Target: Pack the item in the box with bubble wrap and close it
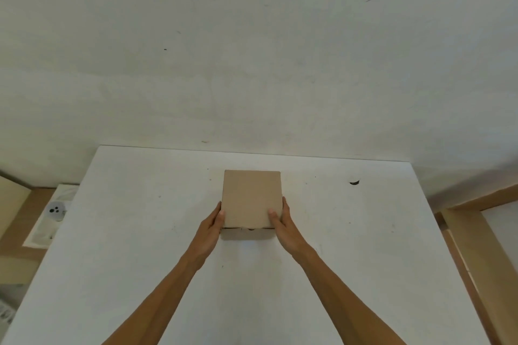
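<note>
A small brown cardboard box [251,196] sits on the white table [140,246], its lid flat and down. My left hand [211,228] grips the box's near left corner, thumb on the lid. My right hand [283,225] grips the near right corner the same way, thumb on top. The front edge of the box shows a dark slot under the lid. Whatever is inside the box is hidden; no bubble wrap shows.
The table's far edge meets a white wall [252,64]. A small dark mark [354,182] lies on the table at the right. Left of the table, lower down, lie a white sheet [47,221] with a round white object and brown flooring.
</note>
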Action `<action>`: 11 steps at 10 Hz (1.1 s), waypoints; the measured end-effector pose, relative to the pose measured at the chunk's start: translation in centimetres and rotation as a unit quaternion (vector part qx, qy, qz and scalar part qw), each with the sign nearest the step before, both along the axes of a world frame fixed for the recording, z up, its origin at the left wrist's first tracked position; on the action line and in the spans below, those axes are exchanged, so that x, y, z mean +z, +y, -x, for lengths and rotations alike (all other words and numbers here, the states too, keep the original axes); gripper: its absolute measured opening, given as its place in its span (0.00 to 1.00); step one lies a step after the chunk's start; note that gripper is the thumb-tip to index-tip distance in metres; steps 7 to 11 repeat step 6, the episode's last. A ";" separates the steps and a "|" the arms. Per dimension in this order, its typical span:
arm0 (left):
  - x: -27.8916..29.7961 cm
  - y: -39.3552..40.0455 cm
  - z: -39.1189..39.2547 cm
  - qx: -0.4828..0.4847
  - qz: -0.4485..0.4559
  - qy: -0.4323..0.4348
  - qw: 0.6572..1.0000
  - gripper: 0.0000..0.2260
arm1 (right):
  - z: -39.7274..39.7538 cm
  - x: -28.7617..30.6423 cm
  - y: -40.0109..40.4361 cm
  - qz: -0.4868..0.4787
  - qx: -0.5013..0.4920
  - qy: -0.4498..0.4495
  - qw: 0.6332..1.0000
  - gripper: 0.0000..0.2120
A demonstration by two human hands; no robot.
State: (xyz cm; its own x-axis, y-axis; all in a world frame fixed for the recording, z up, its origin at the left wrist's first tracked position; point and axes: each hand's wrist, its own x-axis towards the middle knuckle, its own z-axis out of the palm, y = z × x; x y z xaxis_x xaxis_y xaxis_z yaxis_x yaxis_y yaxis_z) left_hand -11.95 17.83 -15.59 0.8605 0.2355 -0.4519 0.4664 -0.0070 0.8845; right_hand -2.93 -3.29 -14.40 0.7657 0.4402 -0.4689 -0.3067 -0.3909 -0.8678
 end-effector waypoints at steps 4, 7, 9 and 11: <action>2.3 -0.1 -5.5 0.072 0.014 0.045 0.996 0.22 | -3.9 2.5 1.9 -0.019 -0.092 0.078 0.993 0.30; 7.9 1.6 -9.0 0.161 -0.007 0.114 0.980 0.34 | -6.3 8.9 -0.1 0.042 -0.124 0.046 0.990 0.27; 7.9 1.6 -9.0 0.161 -0.007 0.114 0.980 0.34 | -6.3 8.9 -0.1 0.042 -0.124 0.046 0.990 0.27; 7.9 1.6 -9.0 0.161 -0.007 0.114 0.980 0.34 | -6.3 8.9 -0.1 0.042 -0.124 0.046 0.990 0.27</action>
